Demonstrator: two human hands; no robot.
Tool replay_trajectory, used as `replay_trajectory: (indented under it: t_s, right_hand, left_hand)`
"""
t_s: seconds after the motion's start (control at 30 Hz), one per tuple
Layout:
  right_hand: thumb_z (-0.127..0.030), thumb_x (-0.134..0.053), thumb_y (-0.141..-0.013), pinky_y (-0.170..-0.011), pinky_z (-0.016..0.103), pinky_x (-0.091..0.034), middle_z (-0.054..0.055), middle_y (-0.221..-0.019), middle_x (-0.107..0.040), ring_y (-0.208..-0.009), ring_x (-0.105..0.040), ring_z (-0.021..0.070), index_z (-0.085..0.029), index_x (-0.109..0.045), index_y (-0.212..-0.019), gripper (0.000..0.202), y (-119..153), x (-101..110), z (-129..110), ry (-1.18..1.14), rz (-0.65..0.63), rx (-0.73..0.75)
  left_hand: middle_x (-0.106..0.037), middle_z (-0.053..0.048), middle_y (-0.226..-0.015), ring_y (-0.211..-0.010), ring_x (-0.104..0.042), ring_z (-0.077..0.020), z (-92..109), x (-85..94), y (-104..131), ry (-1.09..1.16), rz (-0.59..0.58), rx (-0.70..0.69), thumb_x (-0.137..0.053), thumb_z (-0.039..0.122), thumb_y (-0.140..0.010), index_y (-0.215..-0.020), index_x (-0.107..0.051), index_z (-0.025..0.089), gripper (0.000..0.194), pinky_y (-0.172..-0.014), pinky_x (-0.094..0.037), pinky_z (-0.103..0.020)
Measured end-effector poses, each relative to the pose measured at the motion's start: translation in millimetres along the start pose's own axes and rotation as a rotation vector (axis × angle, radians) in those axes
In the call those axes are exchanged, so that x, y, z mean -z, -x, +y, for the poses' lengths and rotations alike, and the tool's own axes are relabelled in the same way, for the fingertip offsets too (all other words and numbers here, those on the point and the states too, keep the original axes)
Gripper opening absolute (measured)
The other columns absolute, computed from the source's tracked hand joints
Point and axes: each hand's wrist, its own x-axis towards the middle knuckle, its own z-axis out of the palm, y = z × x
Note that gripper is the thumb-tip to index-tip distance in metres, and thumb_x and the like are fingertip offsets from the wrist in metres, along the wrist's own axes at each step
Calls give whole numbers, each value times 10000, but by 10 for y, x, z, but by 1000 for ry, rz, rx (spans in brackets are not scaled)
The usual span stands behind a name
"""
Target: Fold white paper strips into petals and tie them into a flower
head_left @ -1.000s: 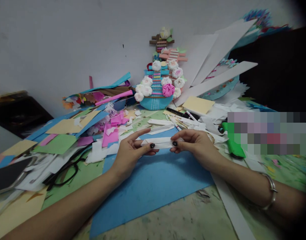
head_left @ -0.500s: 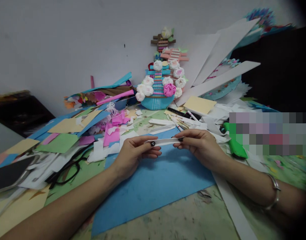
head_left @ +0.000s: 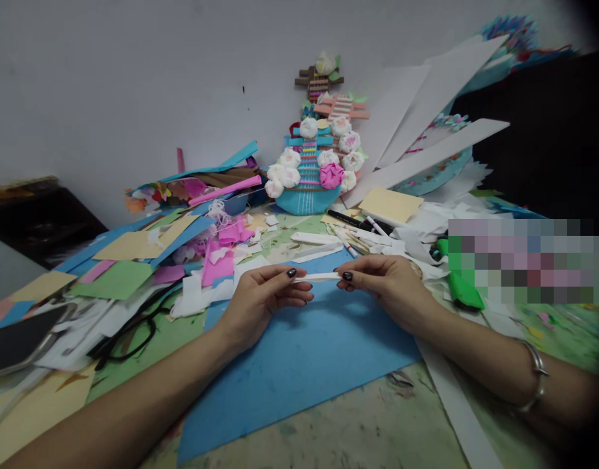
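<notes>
A narrow white paper strip (head_left: 319,277) stretches level between my two hands. My left hand (head_left: 267,296) pinches its left end between thumb and fingers. At the other end, my right hand (head_left: 384,281) grips it the same way. Both hands hover over a blue paper sheet (head_left: 299,365) on the table. Just behind them lie folded white paper pieces (head_left: 316,247) and several thin sticks and pens (head_left: 350,240).
A blue lute-shaped craft (head_left: 309,200) with paper flowers leans on the wall. Coloured paper (head_left: 116,277), black-framed glasses (head_left: 128,339) and a dark phone (head_left: 23,339) lie left. To the right are a green object (head_left: 463,283) and a long white strip (head_left: 455,397).
The white strip looks narrower now, turned or folded closer between the fingers. My right hand's fingertips have shifted slightly left, and my left thumb has risen a little.
</notes>
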Motion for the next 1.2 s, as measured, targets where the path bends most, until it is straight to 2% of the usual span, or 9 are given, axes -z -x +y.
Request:
replay_trajectory:
  t_s: [0.13,0.27,0.57,0.8,1.0,1.1,1.2]
  right_hand:
    - [-219,-724,-649,-640,254,-521,22,-704,-695,-636,-660,133,-167,-695,-784,147,-23,1,6,82,22,52]
    - [-211,-716,-640,-585,241,-526,19,-699,-681,-597,-658,128,-147,-664,-804,183,-52,26,26,154,49,88]
    - [-189,-655,-637,-471,220,-468,-7,-581,-632,-469,-590,99,-146,-663,-717,91,-92,65,29,239,-1,7]
    - [-188,-653,-631,-498,233,-465,0,-585,-630,-484,-583,105,-138,-664,-733,114,-110,76,2,213,9,-36]
    - [-245,-635,-709,-591,237,-450,39,-752,-685,-659,-598,132,-166,-715,-867,194,-105,105,8,517,-131,86]
    - [-271,-666,-704,-634,241,-455,41,-799,-699,-719,-613,147,-175,-721,-901,226,-61,55,-17,551,-211,118]
    - [-241,-645,-720,-618,231,-445,30,-734,-697,-669,-604,135,-158,-725,-849,174,-26,13,-42,537,-303,105]
  left_hand:
    - [-734,-114,-792,-709,-704,-188,-29,1,-20,-89,18,-8,-703,228,-724,-1035,-631,90,348,-648,-561,-240]
    - [-737,-112,-790,-754,-708,-199,-38,-6,-35,-178,31,-28,-715,251,-721,-989,-632,78,329,-679,-573,-243]
    - [-737,-100,-734,-699,-711,-186,-34,-3,-34,-188,81,-32,-733,212,-698,-896,-650,77,253,-637,-581,-211]
    - [-737,-106,-741,-730,-712,-203,-55,-3,-37,-148,67,-56,-723,228,-715,-894,-643,84,243,-657,-586,-231]
    - [-737,-89,-727,-686,-710,-184,-19,-51,-2,-282,31,-63,-713,241,-715,-889,-637,84,246,-646,-588,-231]
    - [-735,-76,-718,-669,-707,-176,-17,-77,5,-320,-16,-67,-707,239,-714,-882,-646,94,230,-638,-587,-230]
    - [-733,-67,-708,-657,-705,-172,-26,-90,3,-327,-61,-69,-699,246,-721,-879,-650,101,220,-628,-586,-233]
